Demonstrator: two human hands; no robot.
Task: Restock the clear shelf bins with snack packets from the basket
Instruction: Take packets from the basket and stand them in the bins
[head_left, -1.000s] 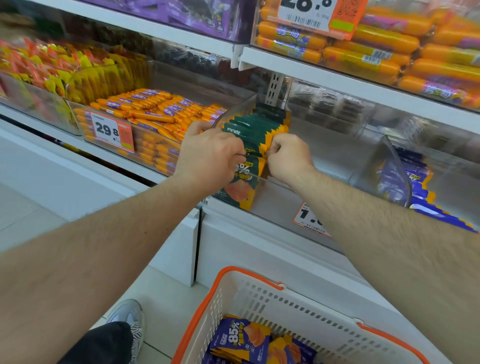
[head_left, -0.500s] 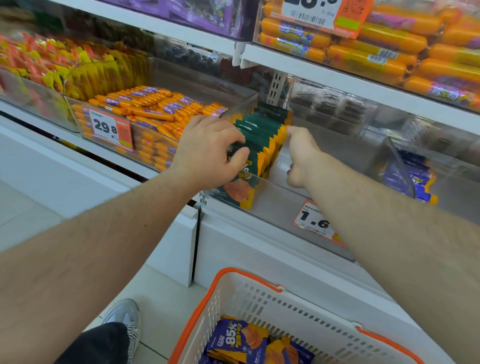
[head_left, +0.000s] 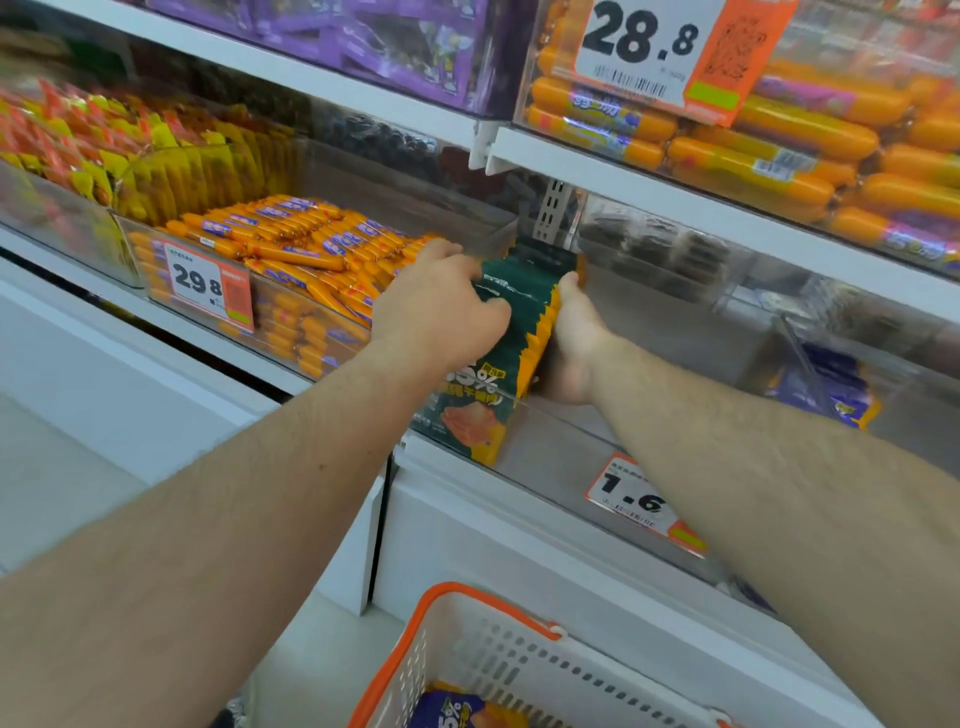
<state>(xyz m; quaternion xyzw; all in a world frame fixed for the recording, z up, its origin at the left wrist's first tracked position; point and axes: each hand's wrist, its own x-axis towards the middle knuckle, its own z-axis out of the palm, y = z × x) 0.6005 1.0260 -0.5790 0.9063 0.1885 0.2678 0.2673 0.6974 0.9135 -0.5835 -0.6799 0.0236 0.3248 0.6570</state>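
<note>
I have the row of green snack packets (head_left: 524, 306) standing on edge in the clear shelf bin (head_left: 561, 457), squeezed between my left hand (head_left: 441, 306), whose fingers curl over the near packets' top edges, and my right hand (head_left: 571, 343), pressed against the row's right side with its fingers hidden behind, so I cannot tell how they lie. These look light, soft and slick, likely to fan out or topple, so I would hold the row by both flanks. More packets wait in the basket (head_left: 498, 649) below.
</note>
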